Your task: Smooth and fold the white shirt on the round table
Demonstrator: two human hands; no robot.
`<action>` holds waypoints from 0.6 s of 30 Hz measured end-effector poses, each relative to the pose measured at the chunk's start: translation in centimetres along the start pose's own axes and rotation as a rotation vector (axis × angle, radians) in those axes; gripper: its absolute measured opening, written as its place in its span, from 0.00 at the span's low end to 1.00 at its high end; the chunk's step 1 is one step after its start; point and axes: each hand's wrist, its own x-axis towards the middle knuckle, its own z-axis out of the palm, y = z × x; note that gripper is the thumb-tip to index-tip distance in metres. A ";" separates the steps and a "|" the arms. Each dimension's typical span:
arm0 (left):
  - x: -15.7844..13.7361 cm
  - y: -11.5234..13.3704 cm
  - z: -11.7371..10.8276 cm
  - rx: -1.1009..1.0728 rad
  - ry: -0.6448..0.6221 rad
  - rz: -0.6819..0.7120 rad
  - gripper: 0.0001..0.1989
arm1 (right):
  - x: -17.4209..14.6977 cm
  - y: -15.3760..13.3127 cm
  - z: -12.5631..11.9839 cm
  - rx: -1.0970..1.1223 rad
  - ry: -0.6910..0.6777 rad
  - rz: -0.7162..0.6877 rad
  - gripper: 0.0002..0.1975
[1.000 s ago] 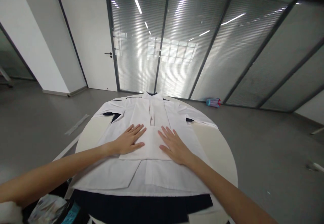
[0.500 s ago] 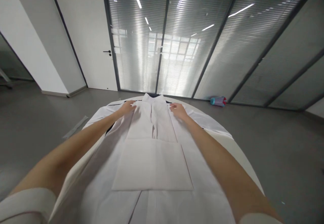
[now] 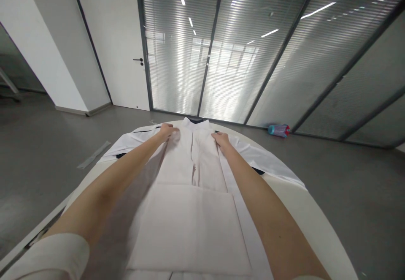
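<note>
A white shirt lies flat on a round white table, collar at the far edge, with a folded white panel across its middle. Both my arms stretch over it. My left hand grips the fabric at the left shoulder beside the collar. My right hand grips the fabric at the right shoulder. The sleeves spread out to both sides, with dark trim showing under them.
A glass wall with blinds and a white door stand behind the table. A blue and pink bottle lies on the grey floor at the back right. A pale strip lies on the floor at the left.
My hands left the folded panel at the shirt's middle and reached far forward to the shoulders by the collar. In the last half second they drew slightly inward, and the view leaned closer.
</note>
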 end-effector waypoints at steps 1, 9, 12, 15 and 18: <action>0.1 0.1 -0.2 0.003 0.007 0.000 0.19 | -0.1 -0.4 -0.1 0.023 0.003 0.020 0.09; -5.7 3.8 -3.6 0.032 -0.146 0.313 0.21 | -5.1 -4.3 -5.1 0.108 -0.043 -0.199 0.08; -11.1 4.3 -5.3 0.232 -0.290 0.468 0.17 | -9.8 -3.5 -8.0 -0.045 -0.121 -0.521 0.08; -16.0 3.3 -6.2 0.408 -0.430 0.505 0.12 | -15.0 -1.4 -9.7 -0.296 -0.234 -0.748 0.07; -18.9 1.1 -6.2 0.488 -0.483 0.529 0.08 | -18.8 0.7 -10.2 -0.530 -0.308 -0.784 0.13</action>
